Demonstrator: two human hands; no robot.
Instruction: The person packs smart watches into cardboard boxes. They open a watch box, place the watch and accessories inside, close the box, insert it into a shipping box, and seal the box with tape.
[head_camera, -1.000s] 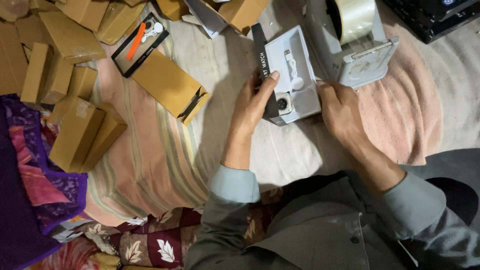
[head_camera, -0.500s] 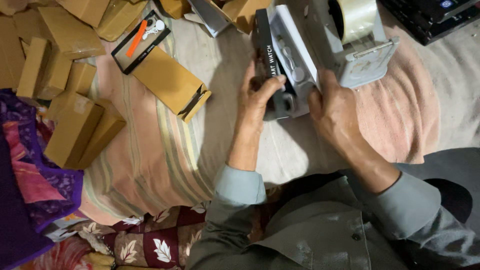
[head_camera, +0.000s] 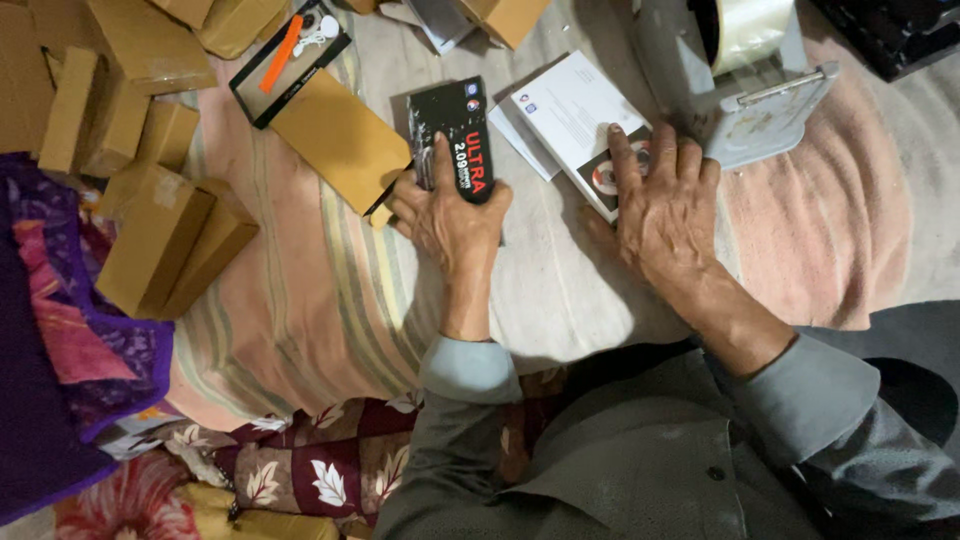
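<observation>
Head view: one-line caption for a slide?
Left hand grips a black box, right hand presses a white box beside a tape dispenser, brown cartons around.

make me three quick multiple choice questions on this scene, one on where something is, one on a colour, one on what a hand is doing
1. Where is the tape dispenser?
A. in front of the right hand
B. left of the brown boxes
C. on the person's lap

2. What colour is the box in the left hand?
A. white
B. black
C. brown

3. What is the right hand doing?
A. hanging in the air
B. gripping the tape roll
C. pressing flat on the white box

Answers:
1 A, the tape dispenser stands just beyond the right hand.
2 B, the left hand grips a black box.
3 C, the palm and fingers lie on the white box.
</observation>
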